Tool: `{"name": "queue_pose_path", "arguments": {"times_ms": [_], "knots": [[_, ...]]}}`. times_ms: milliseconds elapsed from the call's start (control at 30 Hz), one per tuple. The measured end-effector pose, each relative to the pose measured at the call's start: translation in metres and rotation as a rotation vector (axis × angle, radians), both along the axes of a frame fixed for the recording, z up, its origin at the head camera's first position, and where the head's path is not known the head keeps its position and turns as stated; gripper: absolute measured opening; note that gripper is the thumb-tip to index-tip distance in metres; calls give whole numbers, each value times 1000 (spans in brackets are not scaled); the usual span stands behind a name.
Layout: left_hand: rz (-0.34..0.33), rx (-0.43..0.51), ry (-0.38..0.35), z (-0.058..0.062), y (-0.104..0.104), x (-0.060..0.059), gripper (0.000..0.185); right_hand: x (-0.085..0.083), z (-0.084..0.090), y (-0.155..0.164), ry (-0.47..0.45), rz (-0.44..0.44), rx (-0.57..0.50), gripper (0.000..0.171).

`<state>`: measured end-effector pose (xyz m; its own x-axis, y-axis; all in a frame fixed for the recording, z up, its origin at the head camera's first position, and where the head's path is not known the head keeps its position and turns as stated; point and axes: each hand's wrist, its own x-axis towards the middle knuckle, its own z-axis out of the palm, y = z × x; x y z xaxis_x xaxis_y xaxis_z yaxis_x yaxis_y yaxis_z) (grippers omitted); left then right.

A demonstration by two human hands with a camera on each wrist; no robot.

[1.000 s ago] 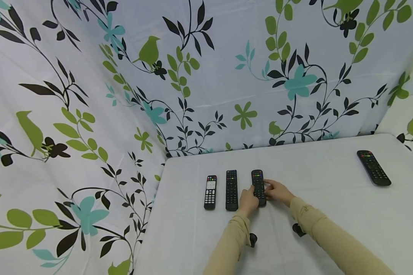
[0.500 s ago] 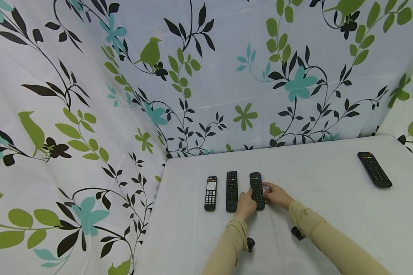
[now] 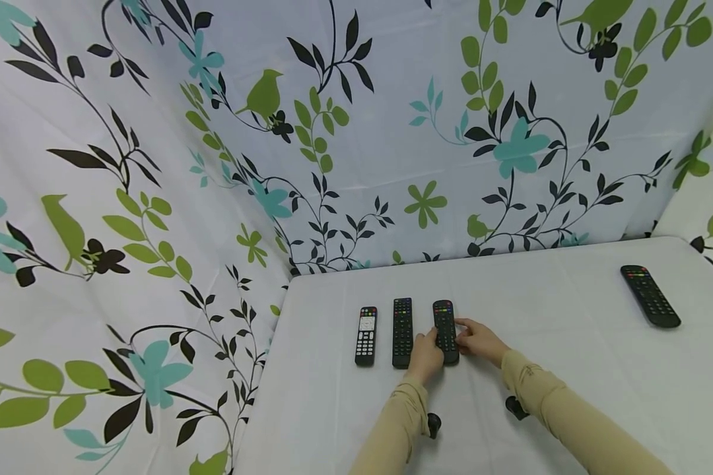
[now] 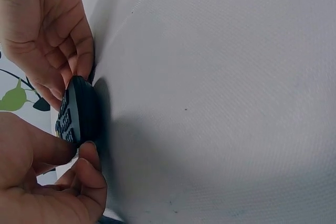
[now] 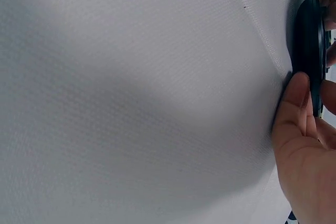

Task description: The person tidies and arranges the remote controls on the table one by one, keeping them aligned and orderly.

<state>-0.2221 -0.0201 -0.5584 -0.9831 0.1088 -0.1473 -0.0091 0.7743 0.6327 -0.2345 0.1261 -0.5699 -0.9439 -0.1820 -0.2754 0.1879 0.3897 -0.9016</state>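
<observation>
A black remote control [image 3: 445,323] lies on the white-covered table, third from the left in a row of remotes. My left hand [image 3: 426,356] pinches its left edge near the lower end, thumb up by the buttons. On the opposite edge my right hand [image 3: 478,340] holds it between thumb and fingers. Seen from the left wrist, the remote [image 4: 86,111] rests low against the cloth with fingers at both sides. In the right wrist view its dark side [image 5: 307,40] shows, with my right fingertips [image 5: 298,85] against it.
Left of the held remote lie a long black remote [image 3: 402,333] and a smaller one with white keys [image 3: 366,336]. Another black remote [image 3: 650,296] lies slanted at the far right of the table [image 3: 546,297]. A patterned curtain [image 3: 356,132] stands behind and to the left.
The held remote has slid slightly left and toward me, with both hands moving along on it. The other remotes keep their places; the head view has shifted a little.
</observation>
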Motion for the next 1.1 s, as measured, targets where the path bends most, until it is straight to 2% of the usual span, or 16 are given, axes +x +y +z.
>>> {"name": "queue_pose_path", "arguments": {"times_ms": [133,333,433,633,800,900,1000,1100], "knots": [[22,26,22,2,0,0,46,0,0,1,1,-2,7,52],[81,50,144,3,3,1,34,0,6,13,9,23,54,50],[101,85,171,4,8,1,30,-1,10,27,11,28,93,49],[116,221,185,6,24,2,32,-1,16,65,40,21,111,47],[120,388,214,11,43,5,31,0,22,102,48,8,126,50],[108,508,164,15,54,6,35,0,28,126,61,-38,152,52],[105,605,21,17,65,9,41,1,35,150,75,-123,193,56],[92,655,-98,16,75,13,47,4,41,172,76,-256,226,57]]}}
